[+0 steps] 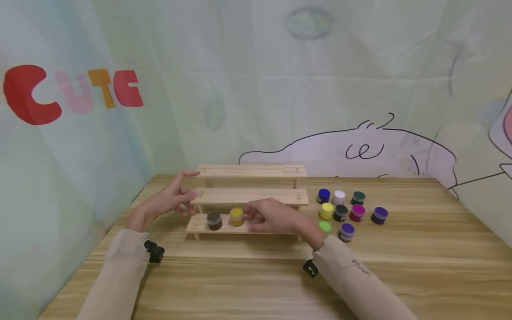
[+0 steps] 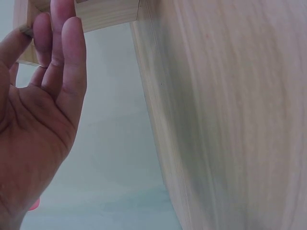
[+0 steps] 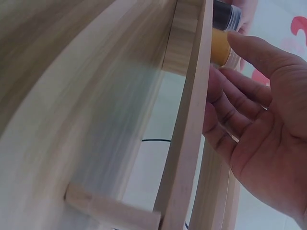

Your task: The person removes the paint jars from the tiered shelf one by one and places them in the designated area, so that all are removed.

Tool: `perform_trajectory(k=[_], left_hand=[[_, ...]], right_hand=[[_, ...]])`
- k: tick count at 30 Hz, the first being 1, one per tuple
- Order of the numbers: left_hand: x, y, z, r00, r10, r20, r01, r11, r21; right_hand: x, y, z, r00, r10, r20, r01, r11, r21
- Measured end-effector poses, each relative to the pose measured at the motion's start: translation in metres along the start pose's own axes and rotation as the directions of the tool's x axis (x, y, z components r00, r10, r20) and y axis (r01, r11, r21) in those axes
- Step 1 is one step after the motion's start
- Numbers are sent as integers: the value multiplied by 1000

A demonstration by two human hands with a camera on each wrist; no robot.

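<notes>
A three-tier wooden stand [image 1: 256, 196] stands on the table. On its lowest step sit a dark brown paint jar [image 1: 214, 220] and an ochre-yellow paint jar [image 1: 236, 217], side by side. My right hand [image 1: 274, 216] is at the yellow jar's right side, fingers loosely bent, fingertips right at the jar. In the right wrist view, the thumb overlaps the yellow jar [image 3: 220, 47], with the other fingers bent near the step's edge. My left hand [image 1: 170, 198] is at the stand's left end, index finger stretched to the top step, other fingers loosely bent, holding nothing.
Several paint jars stand right of the stand, among them a white one [image 1: 339, 197], a magenta one [image 1: 358, 212] and a bright yellow one [image 1: 326, 210]. A green jar [image 1: 325, 226] is partly behind my right forearm. A printed cloth [image 1: 256, 89] hangs behind the table.
</notes>
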State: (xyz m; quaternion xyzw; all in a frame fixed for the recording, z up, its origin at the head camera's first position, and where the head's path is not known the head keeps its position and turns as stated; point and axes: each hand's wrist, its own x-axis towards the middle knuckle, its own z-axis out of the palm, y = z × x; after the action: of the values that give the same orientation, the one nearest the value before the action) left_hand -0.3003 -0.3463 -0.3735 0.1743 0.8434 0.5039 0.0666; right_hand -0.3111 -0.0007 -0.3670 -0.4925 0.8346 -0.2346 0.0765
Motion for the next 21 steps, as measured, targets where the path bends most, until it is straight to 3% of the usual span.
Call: perform_trajectory(k=[8,16,21], left_hand=[[2,1,0,1000,2,0,-2,1000,4],[1,-1,0,1000,-11,-11,11,1000,9],[1,-2,0,1000,-18,-12,19,1000,16]], right_hand=[[12,-5,8,1000,0,-13,0,999,-36],[22,-14,17,992,-4,-125,-10,994,-109],[24,-17,20,986,37,-160,-51,995,-83]])
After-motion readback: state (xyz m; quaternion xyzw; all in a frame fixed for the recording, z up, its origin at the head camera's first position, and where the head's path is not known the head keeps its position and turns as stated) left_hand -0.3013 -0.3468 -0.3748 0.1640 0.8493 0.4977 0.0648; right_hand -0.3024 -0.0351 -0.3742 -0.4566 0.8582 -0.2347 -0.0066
